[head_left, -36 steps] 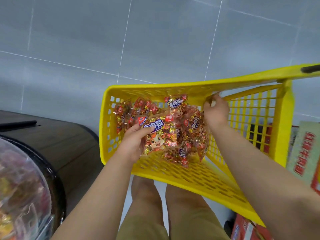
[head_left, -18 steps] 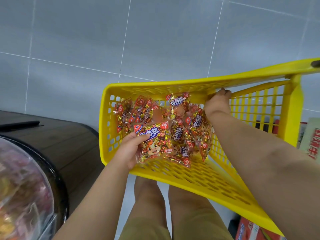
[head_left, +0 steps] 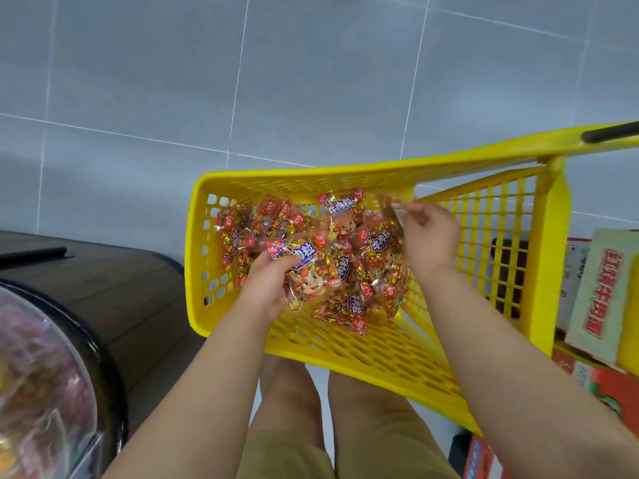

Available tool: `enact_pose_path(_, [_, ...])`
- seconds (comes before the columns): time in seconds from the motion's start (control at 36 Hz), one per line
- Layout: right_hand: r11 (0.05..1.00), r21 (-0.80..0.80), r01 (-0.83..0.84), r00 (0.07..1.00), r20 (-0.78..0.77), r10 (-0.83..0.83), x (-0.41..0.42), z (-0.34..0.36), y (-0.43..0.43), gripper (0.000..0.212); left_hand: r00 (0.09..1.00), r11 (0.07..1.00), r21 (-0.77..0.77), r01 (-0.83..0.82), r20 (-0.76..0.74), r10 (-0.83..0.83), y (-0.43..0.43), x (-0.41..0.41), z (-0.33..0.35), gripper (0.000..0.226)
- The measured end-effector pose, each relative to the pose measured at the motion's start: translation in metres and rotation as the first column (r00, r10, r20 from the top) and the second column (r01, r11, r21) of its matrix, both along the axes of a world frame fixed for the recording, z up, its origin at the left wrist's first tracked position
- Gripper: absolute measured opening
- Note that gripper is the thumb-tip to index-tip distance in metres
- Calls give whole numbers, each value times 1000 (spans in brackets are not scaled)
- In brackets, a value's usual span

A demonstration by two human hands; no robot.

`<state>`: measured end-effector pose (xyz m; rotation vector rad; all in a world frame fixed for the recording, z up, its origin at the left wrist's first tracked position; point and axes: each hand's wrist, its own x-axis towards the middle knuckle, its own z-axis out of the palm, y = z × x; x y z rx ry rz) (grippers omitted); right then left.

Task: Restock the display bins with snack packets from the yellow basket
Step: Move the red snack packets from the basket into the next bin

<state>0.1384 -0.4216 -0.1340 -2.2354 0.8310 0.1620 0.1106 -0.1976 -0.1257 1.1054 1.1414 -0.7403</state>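
Note:
A yellow basket (head_left: 373, 357) is tipped towards me above my knees, with several red and gold snack packets (head_left: 342, 216) piled at its far left end. My left hand (head_left: 266, 285) grips one packet (head_left: 307, 274) printed with a cartoon figure, thumb on top. My right hand (head_left: 425, 236) is inside the basket and pinches the clear top edge of another packet (head_left: 383, 243) on the right of the pile.
A round clear display bin (head_left: 38, 388) with wrapped sweets sits at the lower left in a dark wooden stand (head_left: 114, 288). Cardboard boxes (head_left: 594, 295) with red print stand to the right of the basket. Grey floor tiles (head_left: 311, 81) lie beyond.
My right hand let go of the basket's far rim and came down to pinch a packet. My left hand keeps its hold on its packet.

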Motion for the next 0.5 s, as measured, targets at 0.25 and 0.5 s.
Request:
enact_pose_path(0.25, [741,-101,-664,651,410,639,-61,42,58,13,992,973,-197,-119,-56,110,-18,15,12,36])
enact_pose_path(0.5, [431,203,-879,477,380,793,-63,27,64,8,981,980,-81,184,-38,-188,-16,4,-6,51])
